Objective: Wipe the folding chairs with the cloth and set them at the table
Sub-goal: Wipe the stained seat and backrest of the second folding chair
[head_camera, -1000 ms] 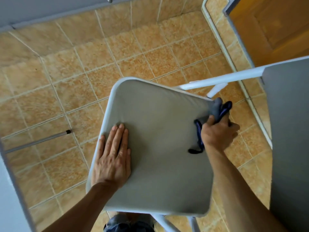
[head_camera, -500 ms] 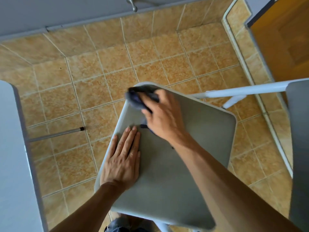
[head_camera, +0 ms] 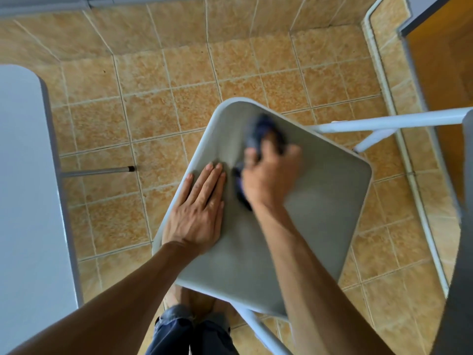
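A grey folding chair seat (head_camera: 325, 208) with a white metal frame fills the middle of the view, seen from above. My left hand (head_camera: 198, 211) lies flat on the seat's left side, fingers together, holding nothing. My right hand (head_camera: 268, 175) is closed around a dark blue cloth (head_camera: 261, 134) and presses it on the seat near the far left corner; hand and cloth are motion-blurred. The chair's grey backrest (head_camera: 460, 252) stands at the right edge.
A grey table top (head_camera: 23, 175) runs along the left edge, with one of its metal legs (head_camera: 99, 171) showing on the tan tiled floor (head_camera: 179, 73). A wooden door (head_camera: 445, 62) is at the upper right. My legs (head_camera: 189, 329) stand below the seat.
My right hand swept the cloth from the seat's right corner across to its far left corner, then back a little toward the middle. My left hand stayed flat on the seat.
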The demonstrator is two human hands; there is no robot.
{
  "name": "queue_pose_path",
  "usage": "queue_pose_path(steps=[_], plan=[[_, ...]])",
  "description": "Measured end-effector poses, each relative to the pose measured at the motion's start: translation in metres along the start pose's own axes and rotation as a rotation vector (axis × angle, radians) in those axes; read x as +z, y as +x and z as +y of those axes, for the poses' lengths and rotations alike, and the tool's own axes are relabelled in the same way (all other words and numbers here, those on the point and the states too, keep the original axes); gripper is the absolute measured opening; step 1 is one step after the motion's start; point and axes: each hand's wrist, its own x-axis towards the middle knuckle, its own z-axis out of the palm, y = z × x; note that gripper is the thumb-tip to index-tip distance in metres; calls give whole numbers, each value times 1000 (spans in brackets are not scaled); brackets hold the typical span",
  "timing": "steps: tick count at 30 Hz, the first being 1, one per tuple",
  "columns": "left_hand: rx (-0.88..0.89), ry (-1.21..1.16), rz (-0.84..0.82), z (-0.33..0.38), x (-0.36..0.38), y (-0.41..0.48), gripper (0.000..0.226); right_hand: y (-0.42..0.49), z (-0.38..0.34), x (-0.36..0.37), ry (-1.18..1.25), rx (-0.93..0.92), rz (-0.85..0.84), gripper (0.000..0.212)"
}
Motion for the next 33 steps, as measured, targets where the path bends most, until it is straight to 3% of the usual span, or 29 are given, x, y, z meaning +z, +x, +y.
queue_pose_path(steps=[3,6,9,11,13,14,15,17,19,21,24,26,29,33], plan=[[14,-57,17,-5,0,-2,52,-13,-33,-1,-50,-471,-220,48],[35,-117,32,-14,-8,-7,51,4,12,-19,-104,-492,-278,50],[-3,-96,-3,-29,-19,-26,52,4,93,-42,-201,-226,-98,47],[-65,-107,-39,-38,-23,-50,54,-10,135,-60,-243,172,37,50],[-128,-138,-76,-41,-23,-72,55,-23,152,-73,-205,683,27,56],[-157,-160,-90,-40,-21,-81,56,-27,151,-74,-181,846,34,57],[-186,-189,-96,-38,-18,-86,56,-30,143,-66,-175,882,63,57],[-241,-241,-77,-32,-13,-89,60,-36,104,-48,-107,748,43,55],[-258,-258,-56,-31,-10,-89,65,-54,40,-21,-26,486,27,49],[-239,-263,-77,-33,-10,-90,68,-79,-28,-2,-10,69,12,43],[-216,-249,-127,-39,-11,-91,66,-100,-73,1,-146,-529,-297,56],[-207,-214,-129,-40,-11,-90,64,-87,-57,-8,-139,-594,-346,58],[-196,-218,-121,-39,-11,-88,62,-69,24,-29,-156,-334,-248,52],[-192,-275,-127,-39,-17,-86,61,-68,133,-75,-348,326,-118,58]])
